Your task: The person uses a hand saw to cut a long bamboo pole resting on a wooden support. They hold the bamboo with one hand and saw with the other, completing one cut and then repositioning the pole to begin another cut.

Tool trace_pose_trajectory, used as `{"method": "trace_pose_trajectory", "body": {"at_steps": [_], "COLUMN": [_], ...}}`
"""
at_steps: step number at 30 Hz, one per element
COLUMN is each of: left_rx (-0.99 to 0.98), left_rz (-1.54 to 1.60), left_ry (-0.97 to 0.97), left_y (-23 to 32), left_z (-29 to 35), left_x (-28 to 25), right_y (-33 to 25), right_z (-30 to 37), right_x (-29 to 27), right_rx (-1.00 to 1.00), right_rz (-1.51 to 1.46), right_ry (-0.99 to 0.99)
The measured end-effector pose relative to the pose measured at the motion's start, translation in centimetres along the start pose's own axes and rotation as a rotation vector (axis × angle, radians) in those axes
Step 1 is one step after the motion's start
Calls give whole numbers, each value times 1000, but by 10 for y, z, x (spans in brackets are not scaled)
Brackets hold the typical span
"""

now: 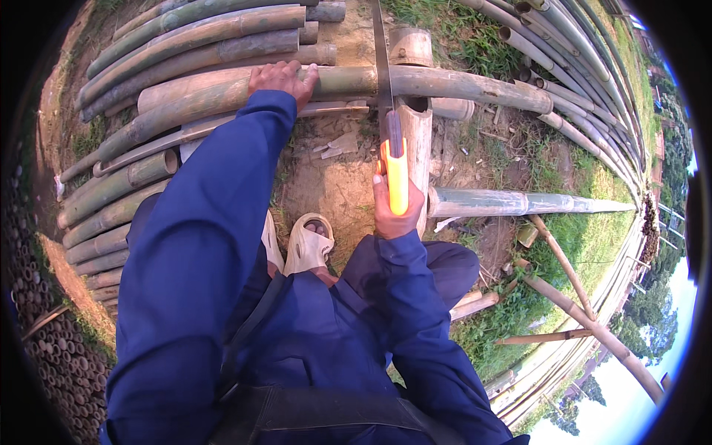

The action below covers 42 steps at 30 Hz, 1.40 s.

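Note:
My right hand (397,215) is closed around the yellow and orange handle of a hand saw (398,178). Its long blade points away from me and crosses a thick bamboo pole (345,83). Left of the blade, my left hand (285,80) grips that pole from above, fingers curled over it. The pole runs left to right, passing over a pale bamboo support piece (417,152) with an open end beneath the blade. How deep the blade sits in the pole, I cannot tell.
Cut bamboo lengths (193,33) lie stacked at far left, with more (122,193) beside my left arm. Long poles (586,67) spread at far right. A green pole (519,202) lies right of my hand. Leaning poles (586,326) stand lower right. My sandalled foot (308,245) rests on dirt.

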<state>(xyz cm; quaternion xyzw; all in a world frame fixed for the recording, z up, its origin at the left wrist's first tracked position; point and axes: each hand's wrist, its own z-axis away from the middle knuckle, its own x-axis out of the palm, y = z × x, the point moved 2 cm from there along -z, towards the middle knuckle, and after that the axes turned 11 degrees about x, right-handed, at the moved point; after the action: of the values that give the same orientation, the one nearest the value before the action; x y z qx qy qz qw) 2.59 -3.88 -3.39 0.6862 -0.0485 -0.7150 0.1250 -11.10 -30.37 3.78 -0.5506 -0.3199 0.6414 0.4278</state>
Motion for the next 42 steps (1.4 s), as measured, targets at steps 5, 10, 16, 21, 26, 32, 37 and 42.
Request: {"method": "trace_pose_trajectory", "body": {"at_steps": [5,10,16,21,26,32,37,42], "left_rx": [-22,-19,35,-15,18,40,11,20], "left_rz": [24,-16,-11,-10,-18,22,0,-3], "left_ry": [14,-1,47,17,77,58,84,69], "left_y": [-16,-7,0,-14,-8,-6,-14,-8], "left_z": [3,4,2,2,4,2,10,8], "left_x": [-3,-4,0,-6,3,-5,0,5], "right_y": [6,-24,-60,-39,-43,-42,-24,-29], "right_z": [45,120,-10,92,83,0,127,50], "right_x": [-7,-44,-2,-47,-45,-2,-57,-30], "right_rx": [-6,7,43,79,-18,56,43,111], "right_rz": [33,165,17,115,101,15,101,45], "right_ry": [-40,-32,-34,-74,9,-23,-26,-58]}}
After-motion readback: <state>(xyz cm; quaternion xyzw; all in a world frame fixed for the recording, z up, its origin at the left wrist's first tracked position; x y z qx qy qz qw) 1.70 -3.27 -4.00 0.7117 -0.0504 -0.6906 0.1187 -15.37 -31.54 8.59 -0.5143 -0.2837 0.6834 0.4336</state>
